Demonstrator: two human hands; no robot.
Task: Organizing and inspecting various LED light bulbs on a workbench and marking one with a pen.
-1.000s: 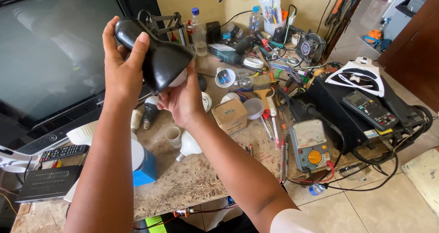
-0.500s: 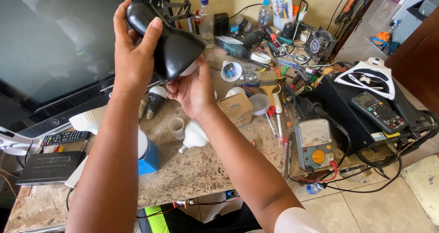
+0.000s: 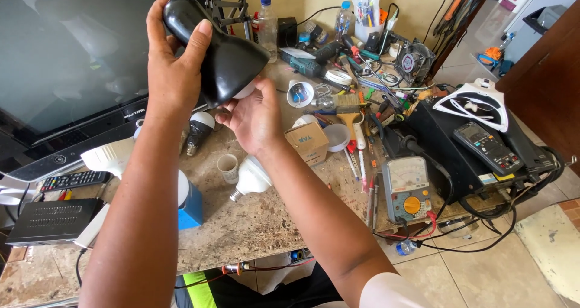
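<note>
Left hand (image 3: 172, 72) grips black lamp shade (image 3: 226, 57) held up over desk (image 3: 254, 223) at 11 o'clock, right hand (image 3: 254, 117) fingers closed on white bulb (image 3: 244, 91) at shade mouth, loose bulb (image 3: 251, 178) at 6 o'clock below

A speckled stone bench (image 3: 254, 223) carried a crowd of clutter. At far left stood a dark television (image 3: 66, 48), with a black remote (image 3: 72, 180) and a black set-top box (image 3: 51, 220) below it. Near the middle lay a white bulb (image 3: 251, 178), a small cardboard box (image 3: 307, 142) and a blue box (image 3: 191, 205). To the right sat an analogue meter (image 3: 408, 188) with an orange dial, and beyond it a black digital multimeter (image 3: 488, 148). Two plastic bottles (image 3: 267, 21) stood at the far edge.
</note>
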